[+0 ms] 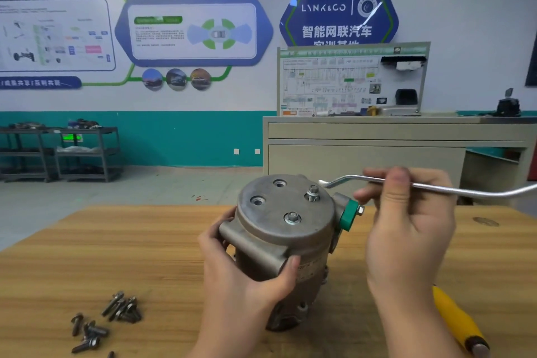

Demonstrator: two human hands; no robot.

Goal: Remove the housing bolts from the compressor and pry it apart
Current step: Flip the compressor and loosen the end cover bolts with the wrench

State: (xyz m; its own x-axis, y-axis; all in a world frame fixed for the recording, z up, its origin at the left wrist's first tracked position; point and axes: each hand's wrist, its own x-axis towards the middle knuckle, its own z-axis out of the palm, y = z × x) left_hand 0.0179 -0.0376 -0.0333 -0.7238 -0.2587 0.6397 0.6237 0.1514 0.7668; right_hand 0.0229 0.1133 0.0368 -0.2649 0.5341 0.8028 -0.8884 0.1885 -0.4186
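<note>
On the wooden table [162,244], compressor [283,241] stands on end, round end cover up. Nearest the camera, left of the compressor: loose bolts [107,320] in a scattered pile. Right of it, near edge: yellow-handled tool [456,317] lying flat. Left hand [247,279] grips the compressor's mounting lug and side, fingers curled round. Right hand [406,227] just right of the compressor pinches a bent metal wrench [430,185], its tip just above the cover edge. Two bolts [302,206] sit in the cover, one backed out; two holes empty. Green cap [348,214] on the compressor's right port. Behind: beige cabinet [377,142].
</note>
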